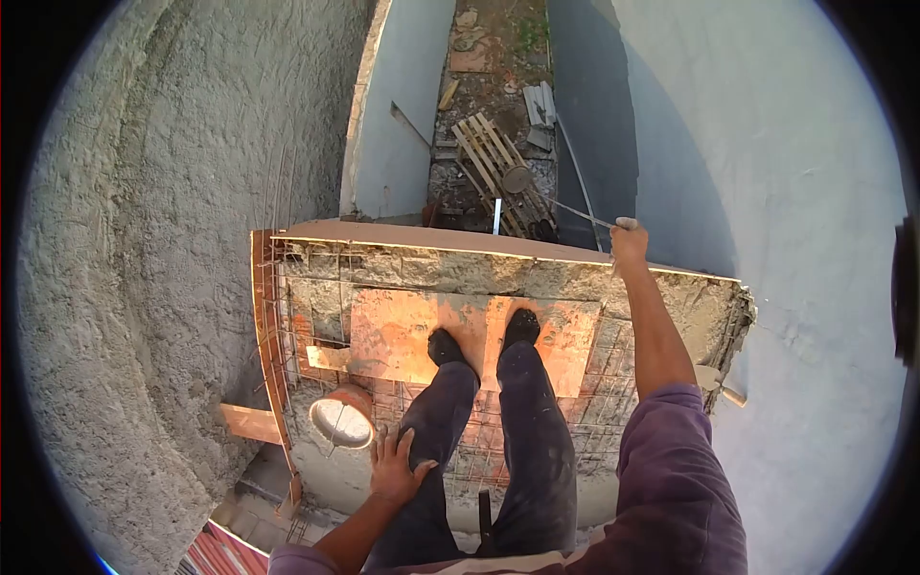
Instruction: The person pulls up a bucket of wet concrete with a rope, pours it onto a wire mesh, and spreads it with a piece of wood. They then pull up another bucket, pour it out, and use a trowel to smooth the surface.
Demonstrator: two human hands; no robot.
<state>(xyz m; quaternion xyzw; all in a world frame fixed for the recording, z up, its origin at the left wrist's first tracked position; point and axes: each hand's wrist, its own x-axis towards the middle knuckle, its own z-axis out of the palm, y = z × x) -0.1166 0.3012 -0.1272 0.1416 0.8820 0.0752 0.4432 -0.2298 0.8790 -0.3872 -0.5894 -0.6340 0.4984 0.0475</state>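
Note:
My right hand (pixel 629 241) is stretched out past the platform's far edge, closed around a rope (pixel 580 213). From the fist the rope slants down and left to a small round bucket-like thing (pixel 517 179) well below. Its contents are too small to make out. My left hand (pixel 398 467) has its fingers spread and lies by my left knee, apparently resting on the leg. Just beyond its fingertips is an orange-brown bucket (pixel 343 419) with pale grey matter inside and a thin wire handle across it.
My feet stand on a plywood sheet (pixel 393 331) laid over a rebar grid (pixel 613 355). A board edge (pixel 431 236) borders the drop. Far below are a wooden pallet (pixel 489 158) and debris. A rough wall (pixel 192 192) rises left, a smooth wall (pixel 815 383) right.

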